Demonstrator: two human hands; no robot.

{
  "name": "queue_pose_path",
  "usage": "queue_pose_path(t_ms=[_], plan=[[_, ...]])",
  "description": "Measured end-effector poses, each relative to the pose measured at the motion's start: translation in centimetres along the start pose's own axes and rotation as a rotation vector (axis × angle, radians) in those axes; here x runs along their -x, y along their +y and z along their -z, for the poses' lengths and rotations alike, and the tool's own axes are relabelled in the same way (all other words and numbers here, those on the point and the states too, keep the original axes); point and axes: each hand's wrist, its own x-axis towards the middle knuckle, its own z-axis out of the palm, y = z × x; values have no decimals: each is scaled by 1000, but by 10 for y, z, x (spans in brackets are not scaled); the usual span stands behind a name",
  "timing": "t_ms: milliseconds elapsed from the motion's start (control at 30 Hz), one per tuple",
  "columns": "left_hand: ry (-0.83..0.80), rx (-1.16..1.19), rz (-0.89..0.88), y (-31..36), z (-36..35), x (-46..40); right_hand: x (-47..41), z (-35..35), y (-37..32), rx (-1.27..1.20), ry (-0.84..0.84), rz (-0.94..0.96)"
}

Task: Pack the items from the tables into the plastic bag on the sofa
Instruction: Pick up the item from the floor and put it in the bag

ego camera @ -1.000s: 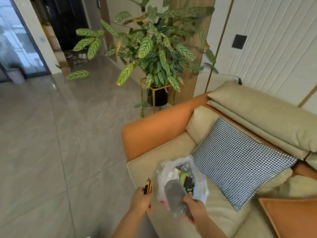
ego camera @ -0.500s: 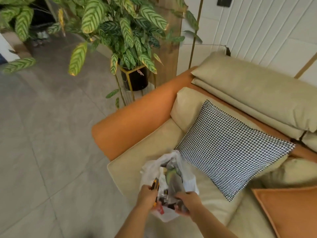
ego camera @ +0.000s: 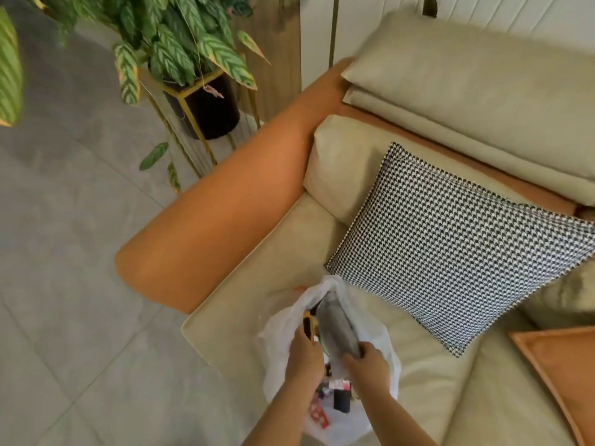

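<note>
On sofa seat (ego camera: 257, 252), near front edge: white plastic bag (ego camera: 283, 336), mouth open, small things already inside. Yellow-and-black tool (ego camera: 309, 328), maybe a cutter, is gripped by left hand (ego camera: 304, 355) at bag mouth. Grey flat pouch (ego camera: 338, 329) is pinched by right hand (ego camera: 367, 360), half inside bag. Step: items being put in. Next: both to be pushed down, then let go.

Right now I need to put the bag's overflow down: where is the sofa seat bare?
Bare seat lies between the orange armrest and the plastic bag; another strip runs between bag and houndstooth cushion. It is crowded at the bag mouth, where both hands work.
</note>
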Motion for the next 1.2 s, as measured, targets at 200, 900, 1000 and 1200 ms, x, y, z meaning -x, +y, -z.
queue_pose_path(t_ms=[200,900,1000,1200], plan=[[-147,-80,-95,1,-9,-25,-24,-28,-8,2,-101,119],[162,-646,-119,-22,24,-42,-37,-10,44,435,46,74],[127,-585,-184,-15,29,-30,-29,-3,32,375,90,184],[145,-540,-293,19,62,1,-5,29,-2,341,142,351]])
